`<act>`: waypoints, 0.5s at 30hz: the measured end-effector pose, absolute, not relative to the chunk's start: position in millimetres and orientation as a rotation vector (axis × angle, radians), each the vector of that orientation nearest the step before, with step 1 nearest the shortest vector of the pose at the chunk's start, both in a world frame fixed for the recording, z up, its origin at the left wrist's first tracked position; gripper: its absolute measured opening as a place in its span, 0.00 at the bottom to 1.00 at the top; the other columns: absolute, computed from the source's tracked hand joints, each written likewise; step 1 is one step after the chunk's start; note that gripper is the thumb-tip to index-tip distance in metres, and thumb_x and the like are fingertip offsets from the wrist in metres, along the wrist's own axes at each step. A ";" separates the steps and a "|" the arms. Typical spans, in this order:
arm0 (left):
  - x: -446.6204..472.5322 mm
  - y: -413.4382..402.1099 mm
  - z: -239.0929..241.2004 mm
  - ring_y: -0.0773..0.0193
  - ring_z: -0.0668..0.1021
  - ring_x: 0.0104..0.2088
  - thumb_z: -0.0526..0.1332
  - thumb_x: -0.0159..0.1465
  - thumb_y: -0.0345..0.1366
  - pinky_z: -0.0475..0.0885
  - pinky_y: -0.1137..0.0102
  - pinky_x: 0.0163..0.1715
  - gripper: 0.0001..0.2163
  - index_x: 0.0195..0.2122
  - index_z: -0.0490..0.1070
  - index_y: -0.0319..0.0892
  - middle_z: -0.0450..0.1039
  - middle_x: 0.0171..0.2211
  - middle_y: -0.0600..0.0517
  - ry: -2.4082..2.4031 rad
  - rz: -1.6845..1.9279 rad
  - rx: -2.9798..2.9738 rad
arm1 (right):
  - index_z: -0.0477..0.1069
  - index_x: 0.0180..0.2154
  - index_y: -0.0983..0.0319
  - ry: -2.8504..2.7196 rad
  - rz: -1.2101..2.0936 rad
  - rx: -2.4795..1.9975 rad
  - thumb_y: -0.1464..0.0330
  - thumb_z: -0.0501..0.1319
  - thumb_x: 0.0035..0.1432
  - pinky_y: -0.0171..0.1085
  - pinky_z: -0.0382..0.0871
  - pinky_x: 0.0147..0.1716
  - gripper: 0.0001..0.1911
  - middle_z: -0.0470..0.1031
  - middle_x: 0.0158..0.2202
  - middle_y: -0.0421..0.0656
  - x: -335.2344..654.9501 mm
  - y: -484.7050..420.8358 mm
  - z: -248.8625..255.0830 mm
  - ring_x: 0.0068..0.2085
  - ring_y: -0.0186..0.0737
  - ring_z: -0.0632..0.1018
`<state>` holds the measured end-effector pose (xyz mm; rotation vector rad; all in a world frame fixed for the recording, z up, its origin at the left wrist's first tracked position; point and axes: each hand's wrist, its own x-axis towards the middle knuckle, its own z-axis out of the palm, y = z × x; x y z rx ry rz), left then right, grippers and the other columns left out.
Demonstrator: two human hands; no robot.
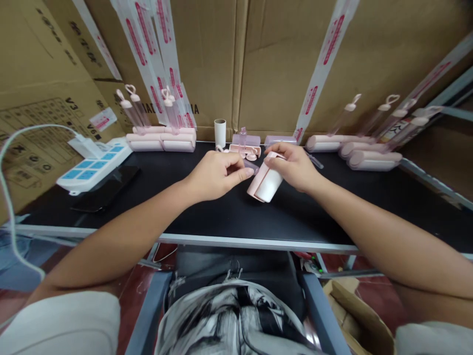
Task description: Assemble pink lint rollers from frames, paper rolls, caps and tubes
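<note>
My right hand point(293, 165) is wrapped round a pink lint roller case with a white paper roll point(265, 181) inside, held tilted just above the black belt point(229, 212). My left hand point(218, 173) is closed in a pinch on a small translucent purple handle piece point(250, 170), its tip next to the roller's end. Behind the hands lie loose pink and purple parts point(246, 147) and an upright white paper roll point(220, 132).
Finished pink rollers with clear handles lean on the cardboard wall at back left point(160, 140) and back right point(364, 153). A white power strip point(94, 165) and a black phone point(105, 190) lie at the left. A cardboard box point(364, 315) sits below right.
</note>
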<state>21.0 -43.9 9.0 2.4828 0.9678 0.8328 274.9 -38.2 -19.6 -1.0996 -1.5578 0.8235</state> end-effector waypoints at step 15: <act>22.2 -37.4 7.0 0.51 0.85 0.52 0.61 0.76 0.44 0.72 0.64 0.42 0.13 0.53 0.79 0.44 0.86 0.54 0.50 1.163 0.169 2.929 | 0.67 0.71 0.67 -2.109 -0.044 -1.552 0.50 0.51 0.73 0.70 0.55 0.74 0.37 0.63 0.77 0.63 367.1 63.0 -51.7 0.77 0.69 0.63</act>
